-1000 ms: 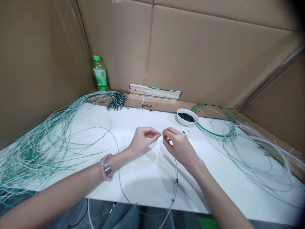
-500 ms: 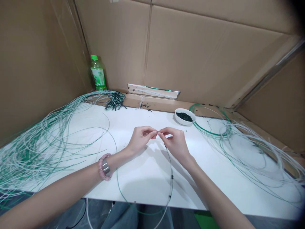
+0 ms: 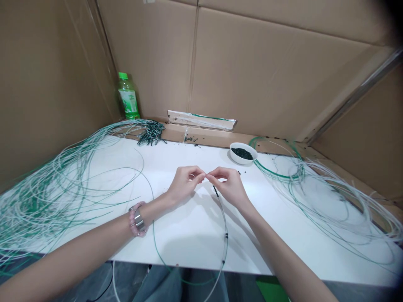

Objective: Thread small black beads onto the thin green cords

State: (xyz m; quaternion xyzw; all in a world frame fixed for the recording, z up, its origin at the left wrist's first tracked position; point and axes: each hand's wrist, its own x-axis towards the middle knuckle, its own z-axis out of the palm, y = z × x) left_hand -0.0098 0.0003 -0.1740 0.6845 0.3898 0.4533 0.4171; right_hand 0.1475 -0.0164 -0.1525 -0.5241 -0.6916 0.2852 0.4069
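My left hand (image 3: 185,183) and my right hand (image 3: 230,184) meet fingertip to fingertip above the white tabletop (image 3: 195,218), both in a pinch. Between the tips they hold a thin cord (image 3: 223,212), its end hidden by the fingers. Just below my right fingertips a short row of small black beads (image 3: 215,191) sits on the cord. Lower down are more dark beads (image 3: 226,235), and the cord runs over the front edge towards my lap. A white bowl (image 3: 243,161) filled with small dark beads (image 3: 241,153) stands beyond my right hand.
A large heap of green and white cords (image 3: 47,193) covers the left side, its beaded ends (image 3: 151,132) bunched at the back. Loose coiled cords (image 3: 315,209) lie on the right. A green bottle (image 3: 128,98) stands in the left corner. Cardboard walls (image 3: 252,71) enclose the table.
The row of black beads below my right fingertips now shows more fully. Both hands stay pinched at nearly the same spot, and the view has shifted slightly.
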